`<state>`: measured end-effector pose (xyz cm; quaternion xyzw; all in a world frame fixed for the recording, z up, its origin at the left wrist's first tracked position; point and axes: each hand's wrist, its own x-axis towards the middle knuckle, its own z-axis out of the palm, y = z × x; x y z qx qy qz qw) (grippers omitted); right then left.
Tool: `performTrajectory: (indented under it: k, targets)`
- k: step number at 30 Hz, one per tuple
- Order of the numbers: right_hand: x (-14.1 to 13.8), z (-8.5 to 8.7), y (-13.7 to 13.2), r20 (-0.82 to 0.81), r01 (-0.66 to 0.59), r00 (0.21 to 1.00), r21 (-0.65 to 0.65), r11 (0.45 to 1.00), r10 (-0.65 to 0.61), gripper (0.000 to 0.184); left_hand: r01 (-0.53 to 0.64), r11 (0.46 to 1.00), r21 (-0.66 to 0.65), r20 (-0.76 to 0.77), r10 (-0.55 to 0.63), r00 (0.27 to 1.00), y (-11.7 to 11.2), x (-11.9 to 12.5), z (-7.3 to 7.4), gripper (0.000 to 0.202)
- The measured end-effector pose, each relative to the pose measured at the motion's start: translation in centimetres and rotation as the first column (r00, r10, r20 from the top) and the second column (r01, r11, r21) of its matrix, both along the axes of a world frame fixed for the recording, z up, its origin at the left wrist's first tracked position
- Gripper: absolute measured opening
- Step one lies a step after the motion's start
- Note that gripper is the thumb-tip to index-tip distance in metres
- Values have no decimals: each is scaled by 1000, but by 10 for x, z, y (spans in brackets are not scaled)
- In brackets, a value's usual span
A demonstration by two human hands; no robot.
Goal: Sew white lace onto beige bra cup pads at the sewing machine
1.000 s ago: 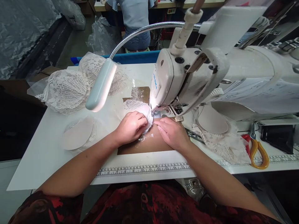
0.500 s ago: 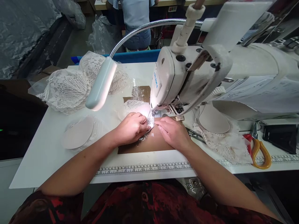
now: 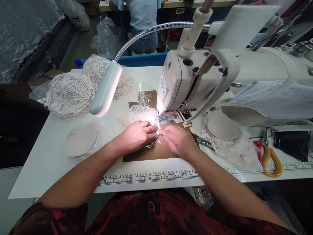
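Note:
My left hand [image 3: 138, 135] lies curled over a small white lace piece [image 3: 144, 115] just in front of the needle of the white sewing machine [image 3: 195, 78]. Its fingertips pinch the lace edge. My right hand [image 3: 178, 138] rests on the brown patch of the table [image 3: 156, 151], fingers together, its fingertips meeting the left hand's at the same lace edge. The bright lamp spot falls on the lace under the presser foot.
A gooseneck lamp [image 3: 105, 88] hangs over the left of the table. Lace cups [image 3: 70, 93] are piled at back left, a beige pad [image 3: 81, 143] lies at left, more pads and lace [image 3: 223, 130] at right, orange-handled scissors [image 3: 267, 156] far right. A person [image 3: 141, 19] sits behind.
Both hands have drawn closer together by the needle, fingertips now touching at the lace edge; the lace has bunched slightly under them.

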<state>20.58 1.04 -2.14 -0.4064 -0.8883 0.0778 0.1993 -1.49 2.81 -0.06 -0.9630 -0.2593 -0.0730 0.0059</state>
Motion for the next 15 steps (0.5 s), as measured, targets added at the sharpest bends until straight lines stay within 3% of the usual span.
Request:
performTrajectory:
  k: [6, 15]
  targets:
    - [-5, 3, -1, 156, 5, 988, 14, 1000, -8, 32, -27, 999, -18, -15, 26, 1000, 0, 0, 2, 29]
    - [0, 4, -4, 168, 14, 986, 12, 1000, -16, 30, -69, 997, -46, 41, 71, 997, -10, 11, 0, 30]
